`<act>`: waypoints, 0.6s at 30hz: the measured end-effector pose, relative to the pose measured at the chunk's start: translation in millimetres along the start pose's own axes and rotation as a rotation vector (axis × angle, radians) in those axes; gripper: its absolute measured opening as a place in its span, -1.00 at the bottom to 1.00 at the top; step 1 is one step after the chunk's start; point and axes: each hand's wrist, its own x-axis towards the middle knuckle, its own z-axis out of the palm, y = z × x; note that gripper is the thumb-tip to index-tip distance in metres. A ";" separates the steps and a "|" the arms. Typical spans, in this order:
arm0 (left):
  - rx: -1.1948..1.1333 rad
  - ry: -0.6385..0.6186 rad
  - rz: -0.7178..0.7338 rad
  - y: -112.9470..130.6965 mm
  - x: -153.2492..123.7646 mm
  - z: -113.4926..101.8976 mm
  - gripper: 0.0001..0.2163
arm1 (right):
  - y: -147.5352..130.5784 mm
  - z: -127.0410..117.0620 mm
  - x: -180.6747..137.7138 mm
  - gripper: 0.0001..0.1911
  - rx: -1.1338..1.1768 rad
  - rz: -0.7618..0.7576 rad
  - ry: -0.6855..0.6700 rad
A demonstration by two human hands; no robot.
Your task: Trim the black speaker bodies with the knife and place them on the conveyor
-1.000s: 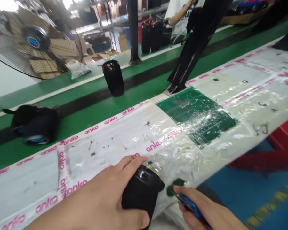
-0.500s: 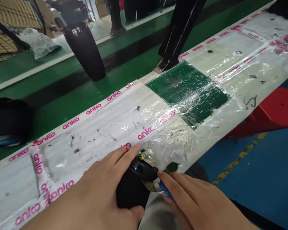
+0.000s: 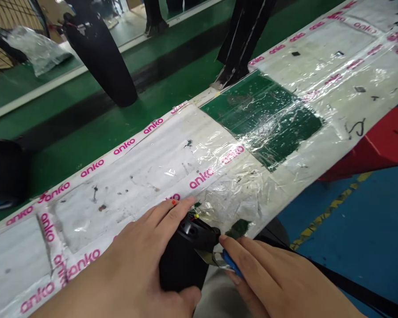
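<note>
My left hand (image 3: pixel 142 251) is wrapped over a black rounded part (image 3: pixel 181 263) with a matt side and a glossy black plastic end. Small wires with a yellow connector (image 3: pixel 196 216) stick out at that end, beside my fingertips. In the closed fingers of my right hand (image 3: pixel 265 278) is a blue-handled knife (image 3: pixel 231 263) with a metal blade. The blade lies against the glossy edge of the black part, and my right index fingertip is at the same edge. My right palm and much of the handle are hidden.
Beneath the hands runs a white ledge (image 3: pixel 146 176) covered in taped film printed "anko". Beyond it is a green conveyor belt (image 3: pixel 182 75) carrying a tall black part (image 3: pixel 102 62) and another dark round one (image 3: pixel 6 176). A black post (image 3: pixel 242 39) rises at the ledge; a red object (image 3: pixel 378 141) sits right.
The view has shifted slightly, so the belt parts sit further left and higher. Both hands keep nearly the same hold, with the knife blade still at the black part's edge.
</note>
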 end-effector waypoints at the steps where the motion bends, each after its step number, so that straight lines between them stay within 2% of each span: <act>1: -0.004 -0.001 0.003 0.0 0.1 -0.1 0.04 | -0.1 -1.0 1.9 -0.58 -0.006 0.006 0.004; 4: -0.011 0.004 -0.003 -0.3 -0.3 -0.7 0.05 | -0.3 -3.0 5.1 -0.60 -0.021 0.025 0.011; 8: -0.026 0.000 0.007 -1.9 -1.3 -1.3 0.03 | -1.0 -2.4 1.2 -0.60 -0.019 0.010 0.097; 12: -0.025 0.004 0.006 -2.0 -1.1 -1.3 0.05 | -1.5 -4.8 -0.3 -0.63 -0.008 0.037 -0.033; 18: -0.021 0.010 -0.014 1.5 -2.1 -0.4 0.01 | -4.5 2.3 -8.3 -0.63 -0.042 0.044 -0.059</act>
